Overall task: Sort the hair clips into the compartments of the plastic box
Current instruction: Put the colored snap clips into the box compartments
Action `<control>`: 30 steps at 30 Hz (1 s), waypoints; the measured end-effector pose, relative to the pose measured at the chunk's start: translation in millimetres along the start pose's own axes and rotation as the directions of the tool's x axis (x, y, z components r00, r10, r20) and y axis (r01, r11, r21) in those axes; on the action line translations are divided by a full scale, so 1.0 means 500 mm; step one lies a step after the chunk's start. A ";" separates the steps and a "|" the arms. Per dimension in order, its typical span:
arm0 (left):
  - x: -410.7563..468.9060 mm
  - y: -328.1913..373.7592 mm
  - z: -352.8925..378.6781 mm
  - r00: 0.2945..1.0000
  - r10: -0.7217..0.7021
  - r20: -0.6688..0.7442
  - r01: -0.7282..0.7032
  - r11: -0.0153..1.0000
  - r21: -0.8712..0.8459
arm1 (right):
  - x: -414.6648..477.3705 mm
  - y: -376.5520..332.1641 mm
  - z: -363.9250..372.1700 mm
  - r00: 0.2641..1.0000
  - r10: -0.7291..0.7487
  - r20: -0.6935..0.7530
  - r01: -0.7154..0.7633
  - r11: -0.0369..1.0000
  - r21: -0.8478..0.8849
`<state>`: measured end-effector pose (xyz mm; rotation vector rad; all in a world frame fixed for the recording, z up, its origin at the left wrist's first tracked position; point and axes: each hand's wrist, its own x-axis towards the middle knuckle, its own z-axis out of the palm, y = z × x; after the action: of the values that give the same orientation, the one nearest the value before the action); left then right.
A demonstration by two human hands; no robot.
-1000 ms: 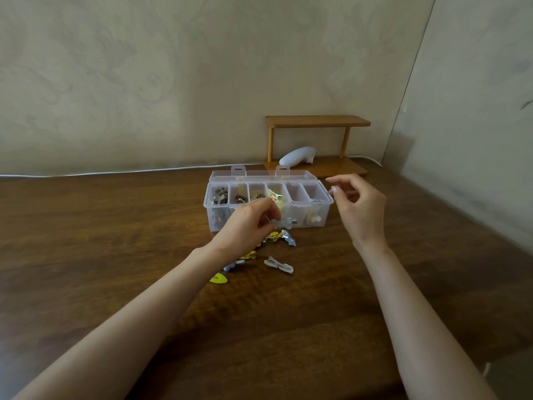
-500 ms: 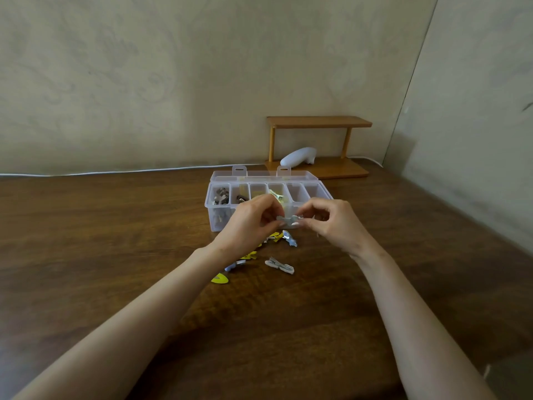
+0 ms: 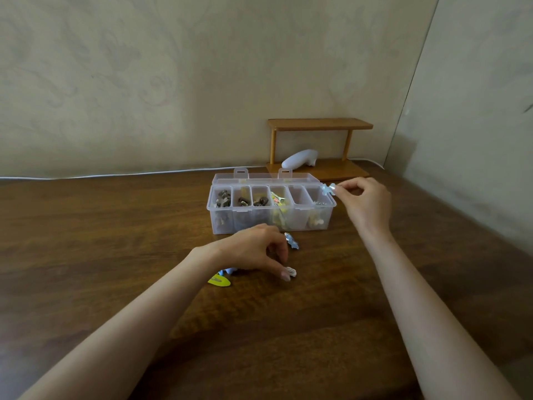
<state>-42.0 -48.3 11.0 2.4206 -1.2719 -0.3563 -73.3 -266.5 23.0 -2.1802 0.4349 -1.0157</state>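
Head view: the clear plastic compartment box (image 3: 298,222) stands on the dark wooden table (image 3: 115,241), its lid open and lying back behind it. Dark brown clips fill the three left compartments, yellow and mixed-colour clips the fourth, and pale clips the far-right one. The right hand (image 3: 366,203) pinches a small light-blue hair clip (image 3: 328,189) between thumb and fingertips, held just above the far-right compartment. The left hand (image 3: 256,249) is lowered to the table in front of the box, fingers curled, thumb tip touching a small white hair clip (image 3: 292,271); whether it grips anything cannot be told. A blue hair clip (image 3: 292,241) lies just beside its index finger. A yellow snap clip (image 3: 219,282) lies near its wrist.
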 end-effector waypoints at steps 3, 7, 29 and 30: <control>0.001 -0.002 0.004 1.000 0.006 0.009 -0.006 1.000 0.030 | 0.013 -0.019 0.018 0.997 -0.064 -0.033 0.060 0.992 -0.113; 0.002 -0.002 0.008 0.999 0.037 -0.011 -0.036 0.998 0.046 | 0.031 -0.020 0.045 0.984 -0.064 0.169 0.112 0.951 -0.287; 0.009 0.012 0.004 0.873 -0.021 -0.488 -0.104 0.968 -0.227 | -0.047 -0.033 -0.013 0.872 -0.271 0.407 0.097 0.911 0.400; 0.009 0.012 0.004 0.852 -0.016 -0.523 -0.113 0.970 -0.215 | -0.049 -0.035 -0.010 0.830 -0.287 0.478 0.084 0.912 0.401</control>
<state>-44.6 -55.7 11.9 2.0704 -0.9749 0.1571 -92.7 -243.0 24.2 -2.0646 -0.2231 -0.4914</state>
